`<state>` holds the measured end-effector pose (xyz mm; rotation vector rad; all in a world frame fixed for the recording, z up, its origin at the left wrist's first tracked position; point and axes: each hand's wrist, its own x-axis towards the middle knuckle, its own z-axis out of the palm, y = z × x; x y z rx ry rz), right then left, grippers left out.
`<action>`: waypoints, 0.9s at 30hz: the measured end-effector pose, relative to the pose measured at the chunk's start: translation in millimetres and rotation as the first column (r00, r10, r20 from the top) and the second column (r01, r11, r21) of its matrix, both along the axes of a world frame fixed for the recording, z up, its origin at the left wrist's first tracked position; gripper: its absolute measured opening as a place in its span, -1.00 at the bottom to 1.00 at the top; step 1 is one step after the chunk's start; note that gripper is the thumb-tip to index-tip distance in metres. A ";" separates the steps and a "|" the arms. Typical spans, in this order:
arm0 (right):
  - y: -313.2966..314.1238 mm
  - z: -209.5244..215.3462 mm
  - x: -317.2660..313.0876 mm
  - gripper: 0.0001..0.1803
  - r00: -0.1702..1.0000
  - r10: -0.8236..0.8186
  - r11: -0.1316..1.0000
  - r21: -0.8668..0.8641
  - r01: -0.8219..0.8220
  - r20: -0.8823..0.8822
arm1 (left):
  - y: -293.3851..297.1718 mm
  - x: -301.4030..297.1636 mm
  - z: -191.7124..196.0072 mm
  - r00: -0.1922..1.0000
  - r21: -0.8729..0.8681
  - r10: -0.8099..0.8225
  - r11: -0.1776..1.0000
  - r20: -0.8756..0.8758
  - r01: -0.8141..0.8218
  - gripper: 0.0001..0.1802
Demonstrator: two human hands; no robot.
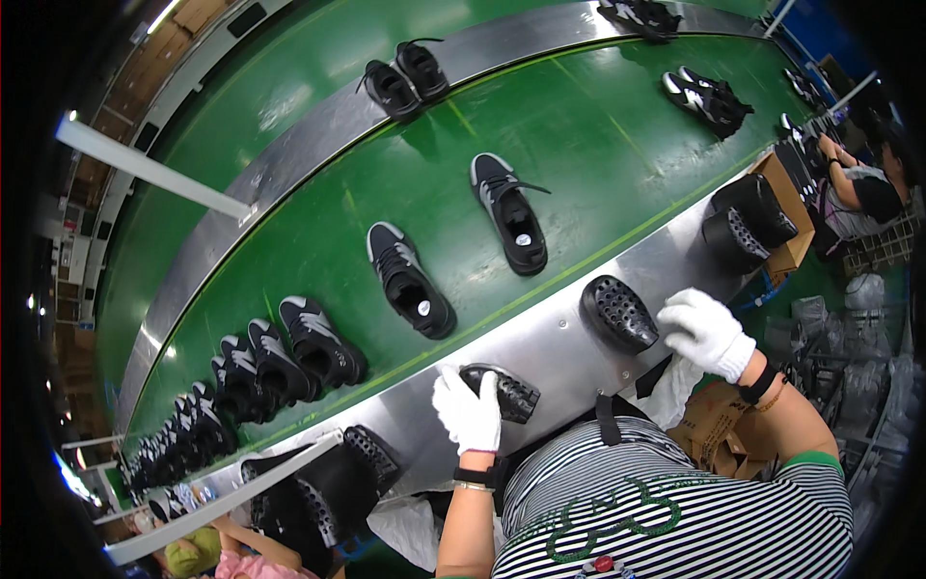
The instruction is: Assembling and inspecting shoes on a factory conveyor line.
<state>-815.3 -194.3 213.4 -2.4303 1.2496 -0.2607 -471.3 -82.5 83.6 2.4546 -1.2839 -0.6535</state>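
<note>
My left hand, in a white glove, is at the near metal ledge. Its thumb and fingers lie around the left end of a black perforated shoe form, which appears tilted. A second black shoe form, studded with holes, lies on the ledge farther right. Just right of it, my right hand, also gloved in white, hovers with curved fingers apart and nothing in them. Beyond the ledge, two black-and-grey sneakers, a left one and a right one, stand on the green belt.
Rows of similar sneakers line the belt's left part. More shoes stand on the far metal rail. A carton with black forms sits at the ledge's right, black forms at its left. Co-workers are at both sides.
</note>
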 end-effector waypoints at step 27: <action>0.3 5.0 26.1 -0.87 0.971 0.149 0.954 -0.229 -0.191 -0.188 | -101.4 -122.2 54.5 0.115 -0.231 -0.241 0.969 -0.964 0.090 -0.37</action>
